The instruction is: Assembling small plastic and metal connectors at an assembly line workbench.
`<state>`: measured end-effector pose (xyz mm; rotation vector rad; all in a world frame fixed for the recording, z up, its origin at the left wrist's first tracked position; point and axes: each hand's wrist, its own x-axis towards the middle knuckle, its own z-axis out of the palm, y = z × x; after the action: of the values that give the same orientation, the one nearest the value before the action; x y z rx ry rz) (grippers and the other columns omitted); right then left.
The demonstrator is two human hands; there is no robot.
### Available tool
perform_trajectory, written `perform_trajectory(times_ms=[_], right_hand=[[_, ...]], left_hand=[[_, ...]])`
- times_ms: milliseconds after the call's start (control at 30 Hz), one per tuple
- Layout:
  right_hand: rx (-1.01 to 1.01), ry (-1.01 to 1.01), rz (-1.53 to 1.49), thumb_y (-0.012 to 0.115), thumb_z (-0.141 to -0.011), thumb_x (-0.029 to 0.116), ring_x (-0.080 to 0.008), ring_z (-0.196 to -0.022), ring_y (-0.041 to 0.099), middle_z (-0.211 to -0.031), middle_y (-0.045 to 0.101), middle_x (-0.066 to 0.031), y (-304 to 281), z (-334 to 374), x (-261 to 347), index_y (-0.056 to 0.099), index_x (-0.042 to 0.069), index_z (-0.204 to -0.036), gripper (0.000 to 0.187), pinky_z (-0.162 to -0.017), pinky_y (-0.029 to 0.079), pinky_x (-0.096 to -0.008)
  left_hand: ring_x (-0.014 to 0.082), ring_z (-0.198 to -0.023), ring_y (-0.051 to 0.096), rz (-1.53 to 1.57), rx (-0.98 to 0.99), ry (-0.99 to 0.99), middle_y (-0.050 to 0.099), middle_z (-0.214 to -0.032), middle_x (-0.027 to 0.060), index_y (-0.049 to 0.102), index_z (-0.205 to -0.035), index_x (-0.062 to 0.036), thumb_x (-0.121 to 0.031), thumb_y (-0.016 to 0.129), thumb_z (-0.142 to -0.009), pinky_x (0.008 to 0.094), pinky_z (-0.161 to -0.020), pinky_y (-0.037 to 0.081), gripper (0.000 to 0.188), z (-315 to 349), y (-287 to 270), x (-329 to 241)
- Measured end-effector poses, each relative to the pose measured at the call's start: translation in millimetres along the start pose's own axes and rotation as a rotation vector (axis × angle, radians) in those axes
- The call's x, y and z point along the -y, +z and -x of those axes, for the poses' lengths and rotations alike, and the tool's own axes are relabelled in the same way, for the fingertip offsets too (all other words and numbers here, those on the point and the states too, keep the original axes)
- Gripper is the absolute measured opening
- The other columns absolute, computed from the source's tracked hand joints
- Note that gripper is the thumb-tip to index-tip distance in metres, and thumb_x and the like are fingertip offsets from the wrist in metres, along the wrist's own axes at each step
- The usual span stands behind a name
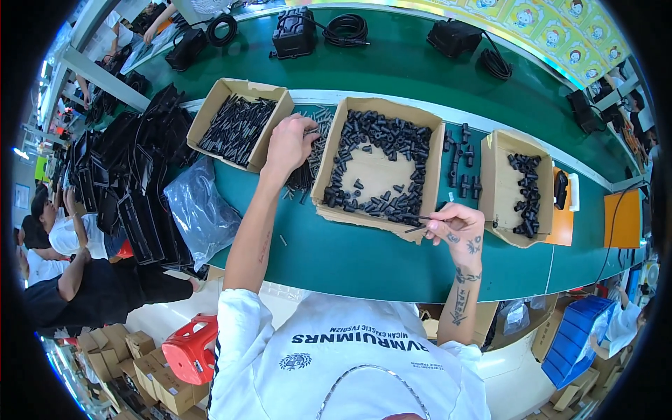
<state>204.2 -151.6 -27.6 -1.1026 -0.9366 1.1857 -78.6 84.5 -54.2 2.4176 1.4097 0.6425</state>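
White shirt (350, 350), bottom center, has dark lettering; right hand (456, 229) is pinching thin rods (414, 218) right of center; left hand (290, 145) curls over pins (303, 176), upper center, fingertips kinda hidden, can't tell its grip.

A silver chain (372, 367) tops the printed white T-shirt (336, 353).

Thin black rods (416, 229) in right hand (458, 227)
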Motion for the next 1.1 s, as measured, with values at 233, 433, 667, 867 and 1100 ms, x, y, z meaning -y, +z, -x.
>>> perform_trajectory(times_ms=[233,433,667,867,1100], right_hand=[[-0.013,-0.022,-0.055,0.072,-0.085,-0.006,-0.0168,-0.072,0.068,-0.086,0.069,-0.0149,1,4,-12,0.072,-0.008,-0.098,0.013,-0.061,0.056,-0.0248],[-0.020,-0.023,-0.020,0.069,-0.088,-0.004,-0.0176,-0.077,0.069,-0.089,0.070,-0.0143,9,1,-4,0.071,-0.008,-0.103,0.015,-0.066,0.058,-0.0263],[-0.016,-0.152,0.051,0.067,-0.089,-0.005,-0.0169,-0.079,0.070,-0.090,0.070,-0.0129,35,-19,23,0.070,-0.008,-0.103,0.015,-0.069,0.060,-0.0260],[-0.032,-0.434,0.118,0.068,-0.087,-0.008,-0.0162,-0.077,0.070,-0.091,0.070,-0.0133,56,-52,48,0.070,-0.008,-0.100,0.013,-0.069,0.060,-0.0256],[-0.032,-0.541,0.224,0.073,-0.084,-0.005,-0.0137,-0.076,0.070,-0.089,0.072,-0.0110,67,-86,61,0.073,-0.004,-0.099,0.015,-0.066,0.057,-0.0223]], left_hand=[[0.0328,-0.083,0.068,0.046,-0.162,0.002,0.070,-0.091,0.0187,0.073,-0.095,-0.0002,-0.005,0.070,-0.080,0.0386,-0.077,0.052,0.015,1,-3,-4],[0.0201,-0.080,0.068,0.443,-0.170,-0.129,0.071,-0.089,0.0126,0.070,-0.101,0.0020,-0.009,0.066,-0.091,0.0307,-0.075,0.053,0.016,10,-15,-9],[0.0110,-0.082,0.060,1.359,0.134,-0.266,0.065,-0.089,0.0053,0.063,-0.109,0.0018,-0.013,0.058,-0.100,0.0248,-0.076,0.050,0.018,49,-42,-70],[0.0104,-0.076,0.059,1.322,0.117,-0.205,0.064,-0.083,0.0033,0.062,-0.105,0.0011,-0.013,0.056,-0.101,0.0246,-0.071,0.050,0.016,52,-34,-95],[0.0134,-0.083,0.065,1.336,0.127,-0.115,0.069,-0.093,0.0090,0.060,-0.106,0.0019,-0.012,0.056,-0.101,0.0274,-0.076,0.052,0.016,36,-31,-118]])
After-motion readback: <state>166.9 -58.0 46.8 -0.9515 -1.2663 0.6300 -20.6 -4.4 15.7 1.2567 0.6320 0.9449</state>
